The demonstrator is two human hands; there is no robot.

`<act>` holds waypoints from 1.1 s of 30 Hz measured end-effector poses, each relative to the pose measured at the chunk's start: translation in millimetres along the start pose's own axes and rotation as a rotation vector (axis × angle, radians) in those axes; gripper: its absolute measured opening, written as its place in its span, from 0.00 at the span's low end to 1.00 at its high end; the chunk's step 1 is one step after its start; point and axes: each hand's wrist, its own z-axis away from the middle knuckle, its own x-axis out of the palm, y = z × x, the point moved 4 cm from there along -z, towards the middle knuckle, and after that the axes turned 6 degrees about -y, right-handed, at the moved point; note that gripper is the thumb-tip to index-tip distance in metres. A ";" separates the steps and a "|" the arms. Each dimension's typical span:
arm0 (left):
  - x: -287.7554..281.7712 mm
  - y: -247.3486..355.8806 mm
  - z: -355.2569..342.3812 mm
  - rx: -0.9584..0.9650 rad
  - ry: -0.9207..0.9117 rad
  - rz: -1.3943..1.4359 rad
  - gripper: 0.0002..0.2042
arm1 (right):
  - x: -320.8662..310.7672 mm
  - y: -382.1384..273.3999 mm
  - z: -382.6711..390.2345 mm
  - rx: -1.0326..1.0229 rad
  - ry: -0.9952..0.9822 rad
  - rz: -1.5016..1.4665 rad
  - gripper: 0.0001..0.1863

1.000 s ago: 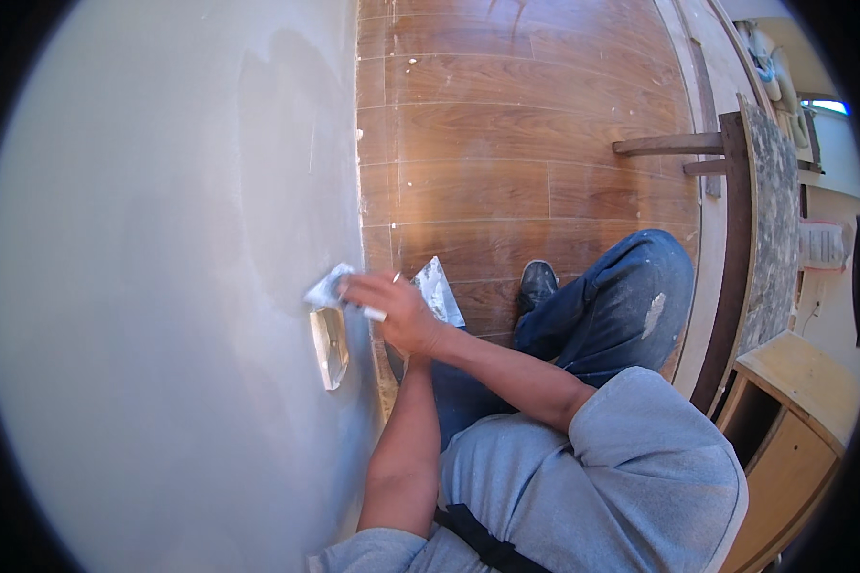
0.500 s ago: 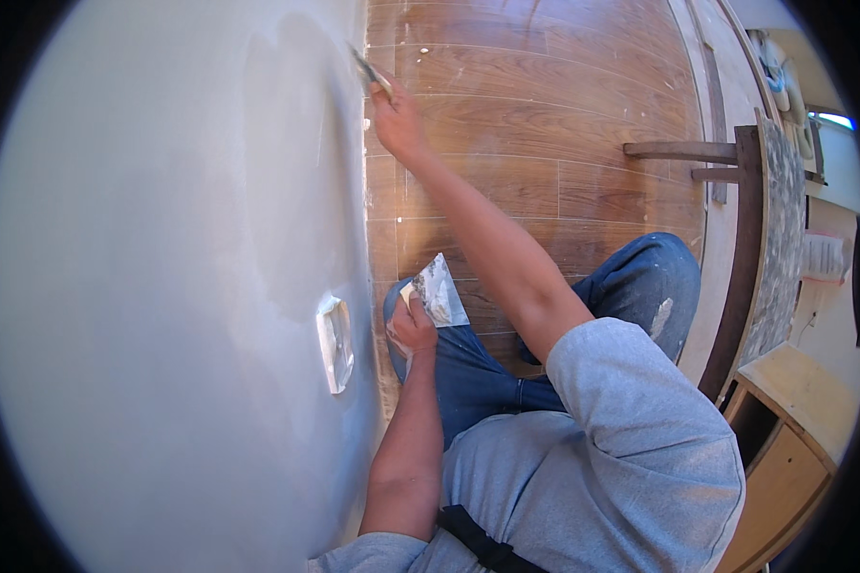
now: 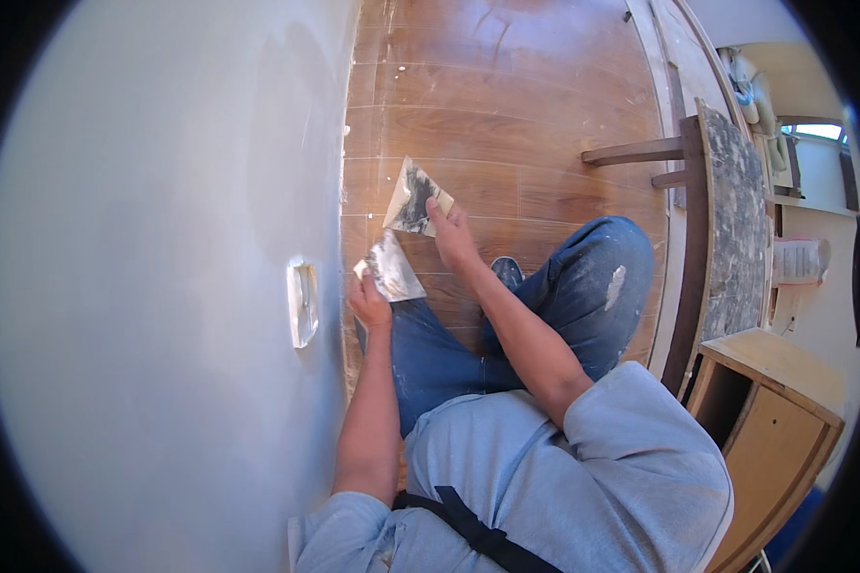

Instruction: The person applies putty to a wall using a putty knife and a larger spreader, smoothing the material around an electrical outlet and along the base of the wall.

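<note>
My left hand (image 3: 369,301) grips a wide putty knife (image 3: 392,267) smeared with whitish compound, low over my jeans near the wall. My right hand (image 3: 454,234) holds a second putty knife (image 3: 413,198), with a dark, blotched blade and pale handle, just above and right of the first over the floor. On the grey plastered wall (image 3: 143,239), left of both hands, is a small rectangular recess (image 3: 302,304) with crumpled white edging. A darker damp-looking patch runs up the wall above it.
Wood-look floor (image 3: 506,115) with white specks runs along the wall. On the right a spattered board (image 3: 726,220) on a dark wooden frame with legs (image 3: 631,155) stands beside a plywood cabinet (image 3: 764,430). A white bucket (image 3: 798,263) sits beyond them.
My right hand reached up along the wall with its knife, then came back down beside the left one, turning the blade flat. My left hand has shifted slightly left with its knife.
</note>
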 end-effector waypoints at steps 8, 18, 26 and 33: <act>15.4 97.4 37.3 -0.350 -0.141 1.016 0.17 | 6.1 -109.3 125.6 -0.801 -0.322 0.422 0.21; -59.6 176.7 99.7 -0.180 -0.179 1.301 0.16 | 0.6 -157.9 182.0 -1.031 -0.462 0.986 0.23; -39.3 177.4 141.6 -0.252 -0.573 1.344 0.21 | 13.2 -129.4 150.4 0.131 -0.289 -0.692 0.20; -38.4 145.7 153.7 -0.148 -0.360 1.322 0.20 | 45.5 -89.0 182.5 0.227 -0.446 -0.169 0.24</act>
